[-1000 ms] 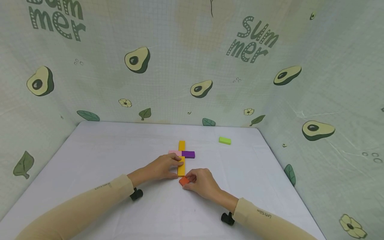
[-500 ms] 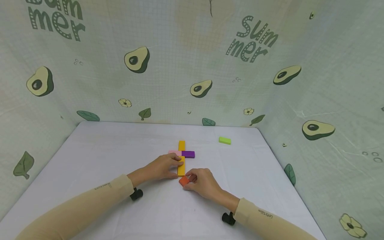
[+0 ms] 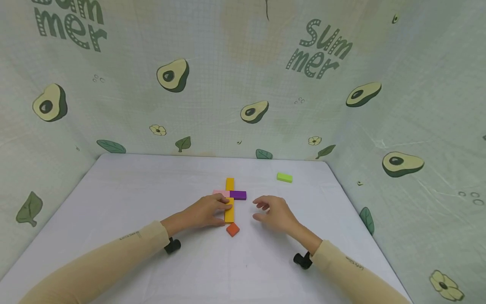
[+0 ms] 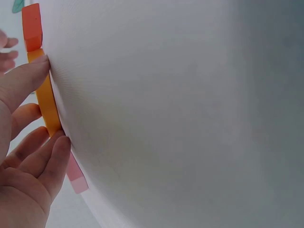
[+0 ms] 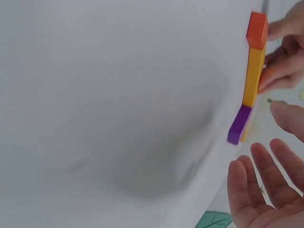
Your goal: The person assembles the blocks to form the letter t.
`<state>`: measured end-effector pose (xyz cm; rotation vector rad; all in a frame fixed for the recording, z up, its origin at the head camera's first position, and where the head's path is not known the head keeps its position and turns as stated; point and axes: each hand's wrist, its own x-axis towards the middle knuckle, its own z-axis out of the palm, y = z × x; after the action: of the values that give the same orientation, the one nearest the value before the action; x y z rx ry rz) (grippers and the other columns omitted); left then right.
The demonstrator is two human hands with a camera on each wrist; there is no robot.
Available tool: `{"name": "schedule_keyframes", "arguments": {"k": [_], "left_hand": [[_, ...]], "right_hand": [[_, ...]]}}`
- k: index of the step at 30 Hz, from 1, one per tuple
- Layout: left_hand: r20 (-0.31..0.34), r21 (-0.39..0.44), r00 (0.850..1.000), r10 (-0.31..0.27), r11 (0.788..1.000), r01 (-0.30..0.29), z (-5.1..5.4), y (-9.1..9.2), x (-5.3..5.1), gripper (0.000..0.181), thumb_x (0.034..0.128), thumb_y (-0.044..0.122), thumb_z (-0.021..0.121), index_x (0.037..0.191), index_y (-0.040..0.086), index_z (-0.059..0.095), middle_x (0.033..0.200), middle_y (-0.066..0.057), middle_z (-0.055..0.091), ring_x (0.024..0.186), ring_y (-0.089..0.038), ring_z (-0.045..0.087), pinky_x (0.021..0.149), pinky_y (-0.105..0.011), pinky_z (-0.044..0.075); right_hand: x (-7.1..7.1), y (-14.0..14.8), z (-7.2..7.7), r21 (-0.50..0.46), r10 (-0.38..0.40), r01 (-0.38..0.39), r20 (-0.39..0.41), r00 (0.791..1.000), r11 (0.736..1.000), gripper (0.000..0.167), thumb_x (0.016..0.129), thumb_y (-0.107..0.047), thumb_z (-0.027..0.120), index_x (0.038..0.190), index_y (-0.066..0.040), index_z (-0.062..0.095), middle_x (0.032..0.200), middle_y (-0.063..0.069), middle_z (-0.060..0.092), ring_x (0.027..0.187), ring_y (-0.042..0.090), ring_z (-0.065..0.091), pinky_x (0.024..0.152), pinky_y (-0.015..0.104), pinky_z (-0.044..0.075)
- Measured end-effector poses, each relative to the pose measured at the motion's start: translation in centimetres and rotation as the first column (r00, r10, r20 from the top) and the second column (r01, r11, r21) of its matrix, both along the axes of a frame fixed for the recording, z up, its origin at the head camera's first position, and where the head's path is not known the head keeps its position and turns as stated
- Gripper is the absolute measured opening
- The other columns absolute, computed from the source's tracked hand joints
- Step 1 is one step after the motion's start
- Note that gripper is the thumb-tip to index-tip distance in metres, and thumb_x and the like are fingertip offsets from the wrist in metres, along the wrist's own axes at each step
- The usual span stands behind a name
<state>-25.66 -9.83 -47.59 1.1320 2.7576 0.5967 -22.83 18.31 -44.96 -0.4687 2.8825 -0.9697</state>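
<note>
Two yellow blocks, a pink block [image 3: 220, 193] and a purple block [image 3: 238, 195] form a cross on the white table. My left hand [image 3: 205, 212] holds the near yellow block [image 3: 229, 215], its thumb by the near end and its other fingertips farther along. An orange-red square block [image 3: 233, 229] lies turned like a diamond at that block's near end. Right of the cross, my right hand [image 3: 276, 213] holds nothing, its fingers loosely bent and apart. The far yellow block [image 3: 230, 184] extends toward the back. Part of the pink block is hidden behind the left hand.
A light green block [image 3: 284, 177] lies alone at the back right of the table [image 3: 152, 181]. Printed cloth walls [image 3: 216, 84] enclose the back and both sides. Each wrist carries a small black camera.
My right hand has let go of the orange-red block and moved away, rightward and toward the back. The orange-red block stays in place. My left hand stays where it was.
</note>
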Motion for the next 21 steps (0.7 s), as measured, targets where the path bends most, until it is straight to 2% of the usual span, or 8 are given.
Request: {"name": "schedule_keyframes", "arguments": {"k": [7, 16, 21], "left_hand": [[0.012, 0.006, 1.0, 0.002, 1.0, -0.002, -0.2, -0.2, -0.1, 0.059, 0.0896, 0.029, 0.089, 0.141, 0.008, 0.069, 0.138, -0.006, 0.065, 0.127, -0.023, 0.062, 0.109, -0.038, 0.054], [0.023, 0.012, 1.0, 0.013, 1.0, -0.013, -0.5, -0.1, -0.2, 0.059, 0.0897, 0.03, 0.088, 0.141, 0.009, 0.069, 0.139, -0.004, 0.065, 0.126, -0.021, 0.062, 0.108, -0.038, 0.054], [0.015, -0.004, 1.0, 0.02, 1.0, -0.02, -0.3, -0.1, -0.1, 0.06, 0.0897, 0.032, 0.088, 0.142, 0.01, 0.069, 0.139, -0.003, 0.065, 0.127, -0.02, 0.062, 0.109, -0.036, 0.054]], "right_hand": [[-3.5, 3.4, 0.2, 0.036, -0.05, 0.053, -0.073, 0.996, 0.998, 0.044, 0.09, -0.017, 0.087, 0.13, -0.006, 0.074, 0.125, 0.013, 0.074, 0.11, 0.031, 0.069, 0.094, 0.047, 0.06], [-7.7, 7.3, -1.1, 0.121, -0.096, 0.106, -0.085, 0.992, 0.987, 0.048, 0.093, -0.017, 0.084, 0.137, -0.006, 0.07, 0.137, 0.019, 0.063, 0.119, 0.039, 0.062, 0.101, 0.053, 0.055], [-9.5, 8.6, -1.6, 0.153, -0.097, 0.117, -0.133, 0.986, 0.981, 0.048, 0.093, -0.016, 0.083, 0.137, -0.004, 0.069, 0.142, 0.022, 0.06, 0.131, 0.044, 0.055, 0.113, 0.059, 0.046]]}}
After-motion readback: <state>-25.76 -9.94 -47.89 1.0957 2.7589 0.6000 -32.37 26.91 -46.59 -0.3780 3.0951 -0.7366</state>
